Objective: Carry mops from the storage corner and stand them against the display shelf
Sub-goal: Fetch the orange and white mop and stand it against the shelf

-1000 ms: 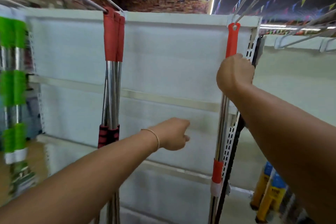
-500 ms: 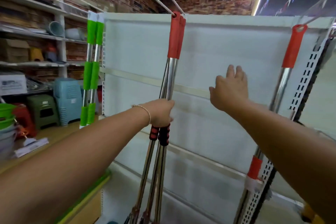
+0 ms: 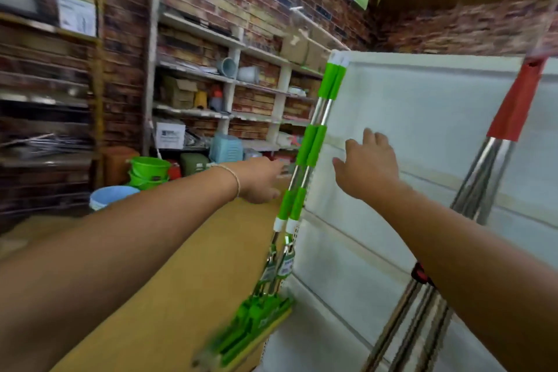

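Observation:
Two green-handled mops (image 3: 311,148) lean against the left edge of the white display shelf (image 3: 422,136), their green heads (image 3: 250,329) on the floor. Red-handled mops (image 3: 495,148) with steel shafts lean against the shelf panel at the right. My left hand (image 3: 259,181) is stretched out just left of the green mop shafts, fingers loose, holding nothing. My right hand (image 3: 367,163) is raised in front of the shelf panel with fingers spread, just right of the green mops and apart from the red ones.
Wall shelves (image 3: 211,81) against the brick wall hold boxes, pots and stools. Green buckets (image 3: 148,169) and a blue basin (image 3: 111,195) stand at the left on the floor. The tan floor (image 3: 181,266) runs between me and those shelves.
My left hand has let go of the red-handled mops and moved left beside the green ones. The view has swung left, so the red mops now sit at the right.

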The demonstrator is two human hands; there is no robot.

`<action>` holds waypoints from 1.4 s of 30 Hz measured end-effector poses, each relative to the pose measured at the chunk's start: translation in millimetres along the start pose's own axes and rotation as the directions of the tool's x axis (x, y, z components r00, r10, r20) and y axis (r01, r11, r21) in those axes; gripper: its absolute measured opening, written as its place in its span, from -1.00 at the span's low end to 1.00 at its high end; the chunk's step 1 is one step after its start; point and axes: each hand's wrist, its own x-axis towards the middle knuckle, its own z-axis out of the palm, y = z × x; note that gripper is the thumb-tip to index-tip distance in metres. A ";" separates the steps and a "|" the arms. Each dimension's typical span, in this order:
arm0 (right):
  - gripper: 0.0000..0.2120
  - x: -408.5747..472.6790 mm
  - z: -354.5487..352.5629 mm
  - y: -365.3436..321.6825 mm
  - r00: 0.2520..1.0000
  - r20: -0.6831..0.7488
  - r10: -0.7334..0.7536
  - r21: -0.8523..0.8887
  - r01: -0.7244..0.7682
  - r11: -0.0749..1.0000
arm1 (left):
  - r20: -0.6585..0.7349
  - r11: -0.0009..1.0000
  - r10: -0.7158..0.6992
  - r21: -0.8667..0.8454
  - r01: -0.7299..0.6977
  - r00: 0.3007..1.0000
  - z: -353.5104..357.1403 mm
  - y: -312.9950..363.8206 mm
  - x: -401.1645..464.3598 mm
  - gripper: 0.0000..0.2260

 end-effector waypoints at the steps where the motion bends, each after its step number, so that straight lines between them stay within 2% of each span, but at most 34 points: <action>1: -0.60 7.8 2.7 -22.5 1.000 -0.007 -0.015 0.035 0.015 0.999 | 0.022 0.999 -0.049 0.008 0.049 0.999 -1.3 -22.7 -8.6 -0.45; 10: -0.51 57.7 22.2 -207.0 0.986 0.032 -0.165 0.190 0.156 0.969 | 0.002 0.966 -0.257 0.016 0.257 0.966 -5.8 -185.5 -79.3 -0.45; 21: -0.52 107.7 47.1 -362.7 0.917 0.038 -0.397 0.343 0.361 0.867 | -0.023 0.891 -0.452 0.021 0.453 0.892 12.6 -317.6 -121.5 -0.43; 33: -0.51 245.1 119.0 -471.5 0.877 -0.010 -0.481 0.406 0.443 0.799 | -0.028 0.809 -0.581 0.088 0.581 0.814 14.7 -454.6 -28.1 -0.43; 42: -0.48 347.4 167.0 -511.5 0.882 0.009 -0.472 0.435 0.421 0.796 | -0.054 0.803 -0.583 0.109 0.585 0.810 18.9 -531.6 52.8 -0.50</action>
